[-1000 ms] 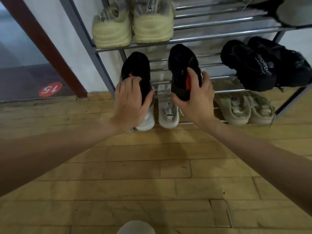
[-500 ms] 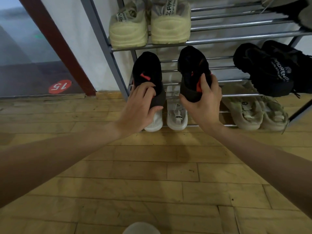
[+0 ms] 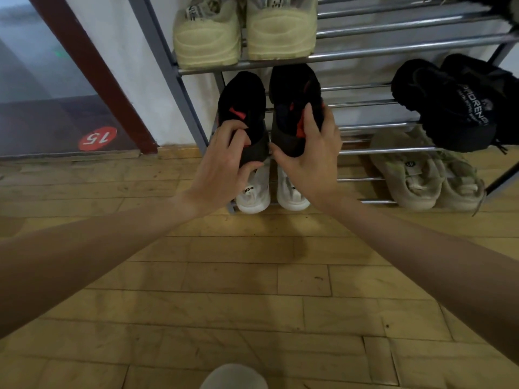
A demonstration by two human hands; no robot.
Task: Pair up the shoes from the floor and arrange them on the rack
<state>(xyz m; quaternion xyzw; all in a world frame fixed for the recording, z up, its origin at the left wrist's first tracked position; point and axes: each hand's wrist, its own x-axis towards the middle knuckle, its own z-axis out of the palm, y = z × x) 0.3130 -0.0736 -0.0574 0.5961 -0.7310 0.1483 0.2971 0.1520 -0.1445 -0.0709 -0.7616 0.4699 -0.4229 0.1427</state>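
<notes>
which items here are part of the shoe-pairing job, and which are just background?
In the job:
- left black shoe, gripped by left hand
- right black shoe, gripped by right hand
- rack
- pairs already on it: cream sneakers, white sneakers, beige sneakers, black sneakers

Background:
- red 15 sticker
- door frame

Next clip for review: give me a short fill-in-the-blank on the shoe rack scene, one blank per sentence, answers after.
1. Each hand, the left hand and the right hand, grips one ____ shoe with red accents.
2. The cream pair sits on the shelf ____ the held shoes.
3. Directly below the held shoes stands a ____ pair.
4. The red floor sticker shows the number ____.

Answers: black; above; white; 15
</notes>
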